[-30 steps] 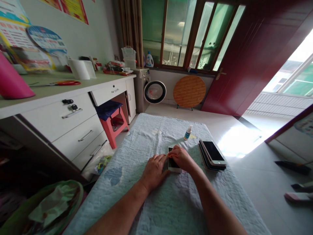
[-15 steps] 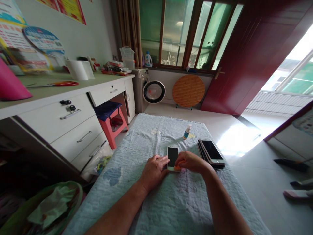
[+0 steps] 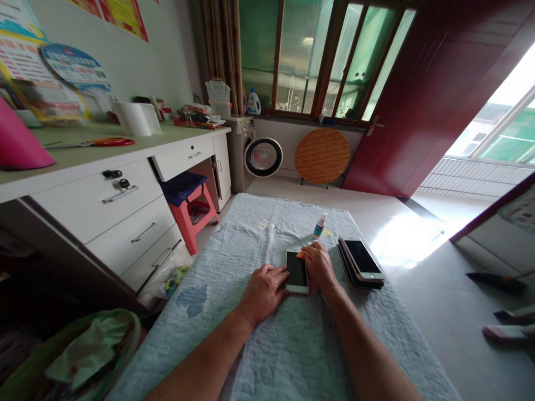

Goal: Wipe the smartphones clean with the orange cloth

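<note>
A white smartphone (image 3: 297,273) with a dark screen lies face up on the light blue quilted cover (image 3: 267,223). My left hand (image 3: 265,289) rests at its left edge, fingers stretched out and the tips touching the phone's side. An orange cloth (image 3: 300,254) is pinched in my right hand (image 3: 318,264), pressed on the upper right of the screen; most of the cloth is hidden under the fingers. Just beyond that hand stands a small spray bottle (image 3: 320,225) with a white cap. To the right sits a stack of phones (image 3: 361,260), the top one white-framed with a black screen.
On the left runs a white desk (image 3: 112,195) with drawers, and a red stool (image 3: 194,214) is tucked under it. A bin (image 3: 129,328) with crumpled tissue stands at lower left. Farther off are an open washing machine door (image 3: 263,157) and a folded round wooden table (image 3: 322,156).
My right hand has slid the orange cloth from the phone's lower right up to its top right. My left hand has stayed at the left edge.
</note>
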### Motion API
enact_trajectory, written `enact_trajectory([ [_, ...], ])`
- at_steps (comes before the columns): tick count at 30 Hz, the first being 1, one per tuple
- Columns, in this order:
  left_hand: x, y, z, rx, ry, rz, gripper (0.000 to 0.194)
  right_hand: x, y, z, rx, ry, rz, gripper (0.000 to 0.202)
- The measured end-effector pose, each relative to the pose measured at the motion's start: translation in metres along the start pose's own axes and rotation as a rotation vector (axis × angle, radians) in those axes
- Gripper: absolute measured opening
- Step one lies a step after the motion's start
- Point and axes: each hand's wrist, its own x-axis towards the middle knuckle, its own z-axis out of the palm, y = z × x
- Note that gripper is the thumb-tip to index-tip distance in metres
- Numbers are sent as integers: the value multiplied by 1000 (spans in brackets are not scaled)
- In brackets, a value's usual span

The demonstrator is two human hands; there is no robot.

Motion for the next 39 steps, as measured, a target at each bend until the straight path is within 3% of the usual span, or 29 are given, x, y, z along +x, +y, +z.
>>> enact_trajectory([
  [4,0,-1,1,-3,-4,4,38,0,2,-8,67,-102,-14,25],
  [13,0,-2,1,1,-19,-17,43,-4,-3,-42,211,-476,-51,20],
  [20,0,-3,1,-10,-12,-28,40,-10,-14,-52,220,-697,8,24],
  [25,1,-4,2,-15,-7,-27,40,-13,-17,-56,201,-789,-52,24],
  [30,0,-5,4,-9,11,-20,42,-16,-20,-58,207,-738,-37,25],
  [34,0,-7,7,6,20,-6,42,-18,-28,-62,108,-513,-24,16],
  [39,-1,-8,8,25,18,-7,43,-20,-30,-59,59,-325,135,13],
])
